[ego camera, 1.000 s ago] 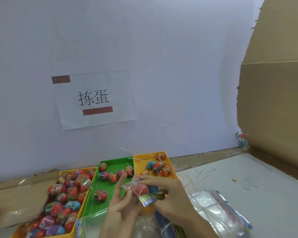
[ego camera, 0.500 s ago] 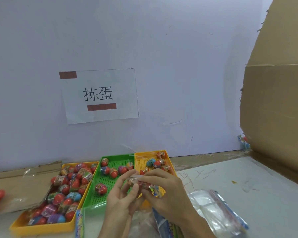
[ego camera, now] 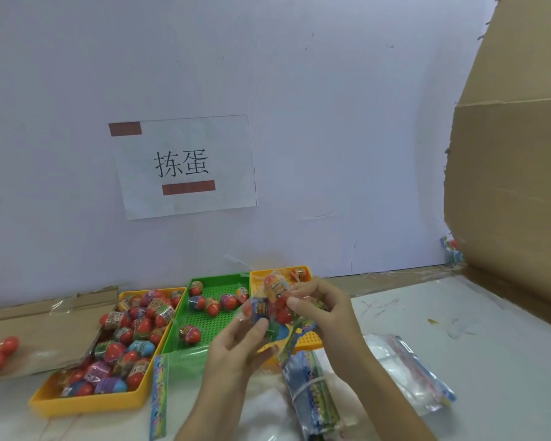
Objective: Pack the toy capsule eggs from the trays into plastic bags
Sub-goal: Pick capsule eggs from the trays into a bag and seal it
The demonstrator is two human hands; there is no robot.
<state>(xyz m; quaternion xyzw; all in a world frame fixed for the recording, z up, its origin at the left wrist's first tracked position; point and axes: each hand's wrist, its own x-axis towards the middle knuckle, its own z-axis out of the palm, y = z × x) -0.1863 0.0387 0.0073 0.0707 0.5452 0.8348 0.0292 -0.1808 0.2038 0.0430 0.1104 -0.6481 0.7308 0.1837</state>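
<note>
The left hand (ego camera: 236, 348) and right hand (ego camera: 326, 313) pinch a clear plastic bag (ego camera: 287, 332) holding several capsule eggs (ego camera: 275, 286), seemingly full; closing its mouth probably comes next.

One wide-angle head cam: faces fwd & down, wall (ego camera: 331, 122) ahead, table (ego camera: 427, 313) w/ trays (ego camera: 86, 405) close below.

Person showed only as two hands plus forearms. Left hand (ego camera: 236, 348) and right hand (ego camera: 326, 310) were bare, uncovered from fingers (ego camera: 318, 289) to wrists. Left forearm (ego camera: 209, 409) and right forearm (ego camera: 388, 396) were bare as well, all the way to the bottom edge of the frame. Build was slim, wrists narrow. Right thumbnail (ego camera: 293, 302) and left thumbnail (ego camera: 261, 325) looked short and plain; finer detail was too blurred to tell.
</note>
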